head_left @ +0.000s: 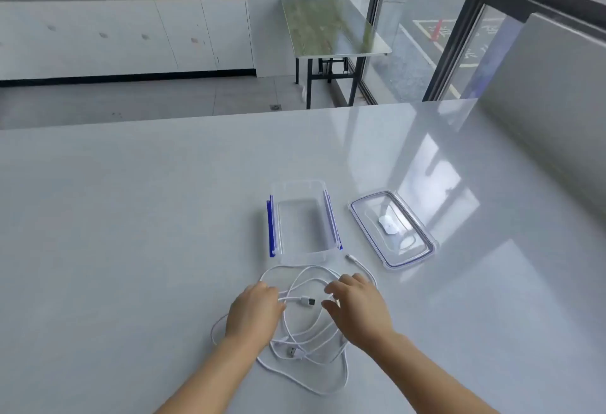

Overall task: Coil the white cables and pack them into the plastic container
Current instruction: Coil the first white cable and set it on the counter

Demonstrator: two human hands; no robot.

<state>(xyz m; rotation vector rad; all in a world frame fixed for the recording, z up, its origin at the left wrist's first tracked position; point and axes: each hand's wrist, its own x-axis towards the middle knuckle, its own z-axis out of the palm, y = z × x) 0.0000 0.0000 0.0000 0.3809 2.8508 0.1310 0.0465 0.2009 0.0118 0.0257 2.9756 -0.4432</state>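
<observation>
We find little to read: a white sticker (pixel 388 225) in the middle of the lid (pixel 423 251) is too small to make out, and the markings painted on the ground beyond the window (pixel 426 36) are blurred. The plastic container (pixel 303 184), clear with blue clips along both long sides, stands open on the white worktop (pixel 131 216) around its middle, its long axis running from the near edge toward the far edge. The lid lies flat just to its right, apart from it and turned so its long axis slants from far left to near right. The white cables (pixel 314 377) lie in loose, overlapping loops between the container and the near edge, uncoiled. Our left hand (pixel 254 310) has its fingers curled and pinches one cable just behind a USB plug (pixel 308 301), which points right. Our right hand (pixel 355 307) is spread, fingers apart and relaxed, over the right side of the loops; we cannot tell whether it touches them. A second plug (pixel 292 352) lies among the nearer loops, and a thin connector (pixel 349 256) lies near the container's near right corner. Past the far edge stand a folding table (pixel 331 24) and white cabinets (pixel 131 36).
</observation>
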